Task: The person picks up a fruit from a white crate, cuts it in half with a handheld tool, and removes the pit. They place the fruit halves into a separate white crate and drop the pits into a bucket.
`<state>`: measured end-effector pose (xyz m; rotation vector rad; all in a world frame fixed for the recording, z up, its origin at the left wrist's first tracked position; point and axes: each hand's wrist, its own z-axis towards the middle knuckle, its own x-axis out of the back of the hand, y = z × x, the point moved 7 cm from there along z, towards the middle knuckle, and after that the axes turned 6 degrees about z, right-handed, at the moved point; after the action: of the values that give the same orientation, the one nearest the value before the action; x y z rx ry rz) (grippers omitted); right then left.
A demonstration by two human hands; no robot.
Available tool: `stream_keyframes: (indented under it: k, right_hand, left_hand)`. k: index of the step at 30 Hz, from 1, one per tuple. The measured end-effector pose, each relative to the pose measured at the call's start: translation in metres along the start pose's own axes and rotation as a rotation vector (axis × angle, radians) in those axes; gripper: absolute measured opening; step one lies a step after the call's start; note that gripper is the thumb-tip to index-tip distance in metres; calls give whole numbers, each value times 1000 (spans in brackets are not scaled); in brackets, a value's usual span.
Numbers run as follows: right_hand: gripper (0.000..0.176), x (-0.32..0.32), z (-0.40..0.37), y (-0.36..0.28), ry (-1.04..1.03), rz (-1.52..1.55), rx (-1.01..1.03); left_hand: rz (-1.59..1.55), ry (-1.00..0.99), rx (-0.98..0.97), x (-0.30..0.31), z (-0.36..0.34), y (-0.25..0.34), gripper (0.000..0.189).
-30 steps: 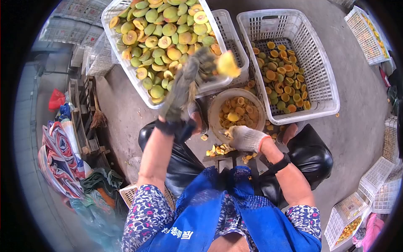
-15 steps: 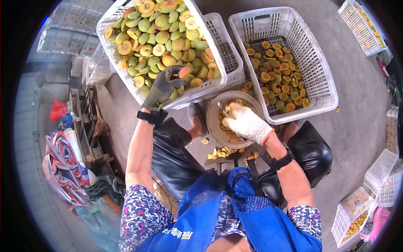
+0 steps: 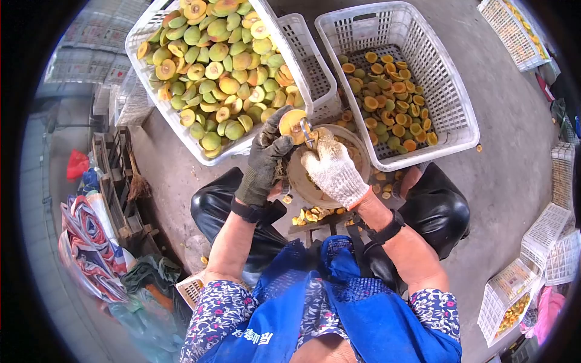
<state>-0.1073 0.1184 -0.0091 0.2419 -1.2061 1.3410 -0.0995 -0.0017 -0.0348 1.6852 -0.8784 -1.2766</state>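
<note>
In my gloved left hand (image 3: 266, 154) is a halved peach (image 3: 292, 126), its yellow cut face turned up. My right hand (image 3: 334, 166), in a white knit glove, grips a pitting tool whose metal loop (image 3: 307, 128) touches the right part of the cut face. Both hands meet over the near left side of a round bucket (image 3: 313, 201) that holds yellow scraps. A white crate (image 3: 209, 160) heaped with green and yellow peach halves stands at the upper left. Hollowed peach halves (image 3: 396, 100) lie in another white crate (image 3: 426, 156) at the upper right.
Yellow scraps (image 3: 313, 215) lie on a small ledge below the bucket. Another crate (image 3: 330, 91) sits between the two large ones. At left are a wooden pallet (image 3: 121, 181), a broom (image 3: 138, 181) and striped sheeting (image 3: 88, 242). More crates (image 3: 514, 290) line the right.
My left hand has left the upper-left crate with a peach half and come down right to the bucket. My right hand has risen out of the bucket, bringing the tool against the fruit.
</note>
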Motion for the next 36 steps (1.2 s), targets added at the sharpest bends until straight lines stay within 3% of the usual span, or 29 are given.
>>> stream_keyframes:
  k: [6,8,11,15,16,18,22,24,25,27,28,29,31,32,34,35,36]
  right_hand:
    - [18,10,0,3,-51,10,4]
    - [18,9,-5,3,39,24,127]
    - [24,4,-10,3,22,-12,172]
    - [24,5,-8,2,-34,-9,150]
    - [24,3,-8,0,-38,-10,152]
    - [23,-1,-7,14,11,143,-92]
    - [23,-12,-13,10,-75,51,73]
    - [22,-18,-19,21,-20,206,-85]
    - [22,-17,-21,22,-25,207,-85]
    - [17,-13,-23,8,-72,22,158]
    - [17,-9,-23,10,-77,22,160]
    - [17,-11,-22,10,-169,12,201]
    - [18,-16,-25,7,-263,2,248]
    - [17,-21,-27,10,-309,26,204]
    - [17,-20,-21,7,-351,44,164]
    - [16,-18,-16,14,-328,241,-94]
    - [16,-16,-15,22,-300,439,-352]
  left_hand:
    - [28,75,-22,-12,-4,16,61]
    - [2,51,72,-2,-4,10,59]
    - [66,134,223,12,-11,-3,59]
    - [-35,103,330,17,-16,-20,59]
    - [-39,105,329,17,-17,-21,59]
    - [121,121,241,20,-16,-19,58]
    - [159,149,135,37,-13,-41,40]
    - [744,164,22,48,-13,-44,35]
    - [740,167,25,53,-12,-46,35]
    - [1270,31,-149,45,-11,-42,42]
    - [1697,55,-604,4,-28,-8,37]
    - [1695,57,-602,3,-25,-9,37]
    - [1124,-13,-468,10,-14,-7,33]
    - [1122,-9,-473,9,-15,-2,33]
    - [1390,-206,-488,-11,-18,4,68]
    - [1391,-206,-488,-19,-18,6,68]
    - [995,-17,-272,-12,-11,3,53]
